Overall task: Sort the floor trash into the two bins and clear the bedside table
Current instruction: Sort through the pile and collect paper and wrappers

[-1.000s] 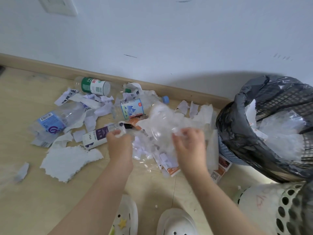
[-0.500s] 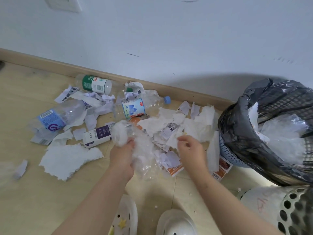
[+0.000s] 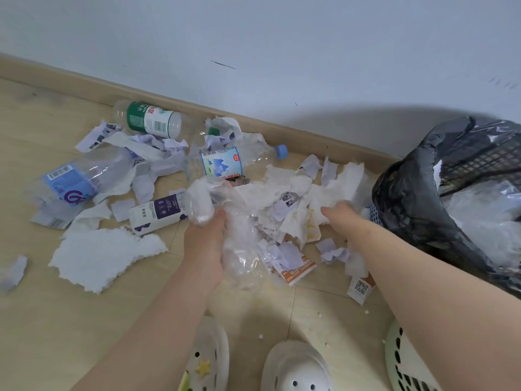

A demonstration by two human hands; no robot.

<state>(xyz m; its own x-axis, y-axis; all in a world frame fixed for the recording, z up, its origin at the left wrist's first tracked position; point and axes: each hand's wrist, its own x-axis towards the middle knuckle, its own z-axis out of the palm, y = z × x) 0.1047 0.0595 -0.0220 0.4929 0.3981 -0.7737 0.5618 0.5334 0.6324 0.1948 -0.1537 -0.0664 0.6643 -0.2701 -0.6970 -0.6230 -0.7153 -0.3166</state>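
Floor trash [image 3: 282,190] is mostly unsorted, so you are early in the job. The black-lined bin [image 3: 408,198], just right of your right hand, already holds some clear and white wrapping. The pale perforated bin [image 3: 400,359] sits by your right forearm, and its contents are out of view. Beyond your hands, toward the wall, lie a green-label bottle [image 3: 149,119] and a mountain-label bottle [image 3: 225,165]. A crushed blue-label bottle [image 3: 70,184] and a purple-label bottle [image 3: 158,213] lie left of your left hand, and a big torn paper towel [image 3: 104,255] lies nearer you on that side. Paper scraps and tissue fill the floor between your hands and beyond them. The bedside table is not in view, so I judge that part is not yet started. Your left hand [image 3: 207,244] has its fingers curled tight around a wad of crumpled clear plastic film [image 3: 201,198], which bulges above your fist and trails down past your wrist. Your right hand [image 3: 338,213] reaches into the white tissue heap [image 3: 346,182] beside the black-lined bin. Its fingertips are buried in the paper and blurred, so I cannot tell whether they are spread or pinching anything.
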